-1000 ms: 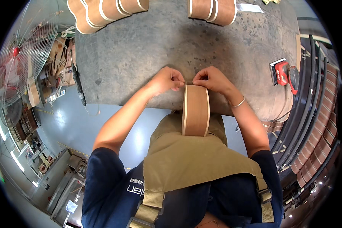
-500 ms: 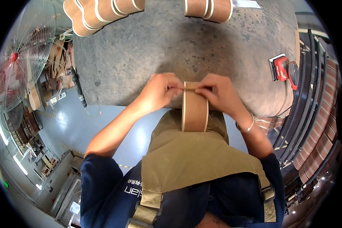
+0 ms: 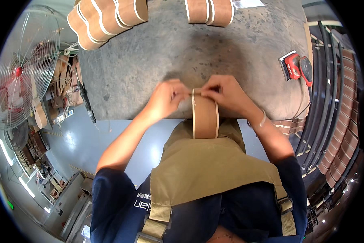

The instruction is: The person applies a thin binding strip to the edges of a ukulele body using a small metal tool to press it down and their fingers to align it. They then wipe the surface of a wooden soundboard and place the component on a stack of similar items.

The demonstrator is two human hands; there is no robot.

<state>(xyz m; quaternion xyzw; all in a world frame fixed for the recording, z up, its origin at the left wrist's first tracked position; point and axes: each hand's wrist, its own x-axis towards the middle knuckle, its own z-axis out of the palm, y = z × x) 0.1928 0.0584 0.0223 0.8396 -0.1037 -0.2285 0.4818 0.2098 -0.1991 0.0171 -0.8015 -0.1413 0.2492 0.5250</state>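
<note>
A brown wooden guitar-like body (image 3: 205, 119) stands on edge against my apron, its curved side facing up between cream edge strips. My right hand (image 3: 224, 91) is closed in a pinch at the top of this side, gripping one end of a thin, narrow strip (image 3: 195, 94). The strip lies across the left cream edge. My left hand (image 3: 167, 97), blurred by motion, is pinched at the strip's other end, just left of the body. Whether the strip is a blade or something else I cannot make out. A small pale curl hangs at the left edge below it.
More wooden bodies with cream edges stand at the back left (image 3: 105, 20) and back middle (image 3: 210, 11) of the grey worktable (image 3: 129, 73). A red sander (image 3: 293, 66) lies at the right. A dark pen-like power tool (image 3: 84, 99) hangs by the left edge, near a large fan (image 3: 19, 71).
Both hands have shifted left relative to the body, bringing the strip over the left cream edge. A small pale curl now shows there. The whole view has turned slightly.
</note>
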